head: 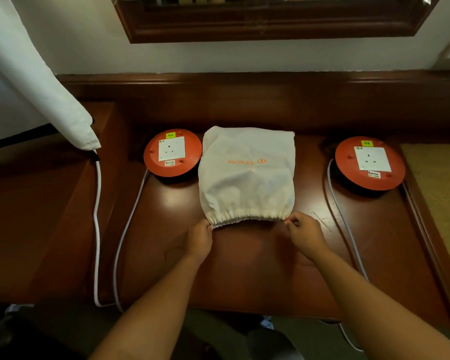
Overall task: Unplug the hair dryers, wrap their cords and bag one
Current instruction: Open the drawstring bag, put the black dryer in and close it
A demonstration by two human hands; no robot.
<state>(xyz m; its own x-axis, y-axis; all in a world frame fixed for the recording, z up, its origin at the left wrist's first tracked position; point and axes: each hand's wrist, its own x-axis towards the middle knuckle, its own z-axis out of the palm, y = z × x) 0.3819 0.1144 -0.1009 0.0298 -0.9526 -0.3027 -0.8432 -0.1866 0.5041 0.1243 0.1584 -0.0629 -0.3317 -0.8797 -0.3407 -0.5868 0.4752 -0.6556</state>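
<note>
Bagging step, closing stage: left hand (200, 239) and right hand (305, 233) are each pinching an end of the drawstring bag (247, 175) mouth on the desk (244, 268). Dryer itself hidden. Next: pulling cords apart evenly.

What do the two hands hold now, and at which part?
Both hold the bag at its gathered opening: left hand pinches the left end, right hand the right end.

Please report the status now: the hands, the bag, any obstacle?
Left hand and right hand pinch the gathered mouth of the cloth bag. Bag bulges, contents hidden. Both sockets empty. Nothing blocking.
</note>
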